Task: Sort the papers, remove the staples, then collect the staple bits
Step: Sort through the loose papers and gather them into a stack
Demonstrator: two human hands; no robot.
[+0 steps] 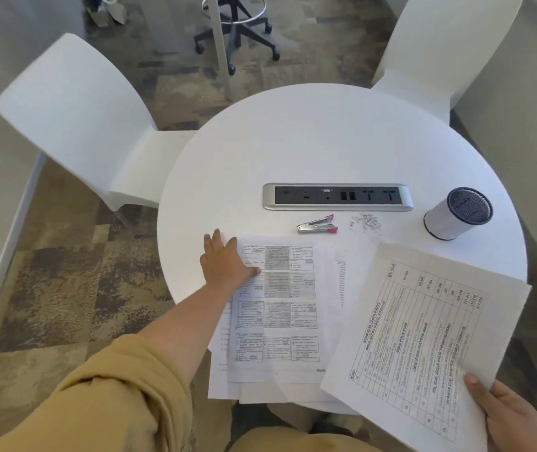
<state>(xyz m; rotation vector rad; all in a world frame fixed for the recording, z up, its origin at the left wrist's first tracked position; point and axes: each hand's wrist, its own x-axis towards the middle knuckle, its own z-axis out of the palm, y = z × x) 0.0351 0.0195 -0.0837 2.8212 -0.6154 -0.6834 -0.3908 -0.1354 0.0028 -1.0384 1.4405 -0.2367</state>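
Note:
A loose stack of printed papers lies on the near part of the round white table. My left hand rests flat on the stack's top left corner, fingers straight. My right hand grips the lower corner of a separate sheet printed with a table, lifted and tilted over the table's right edge. A silver staple remover with pink tips lies beyond the stack. A small pile of staple bits sits to its right.
A power socket strip is set into the table's middle. A white cylindrical holder with dark mesh inside stands at the right. White chairs flank the table at left and far right; an office chair base is behind.

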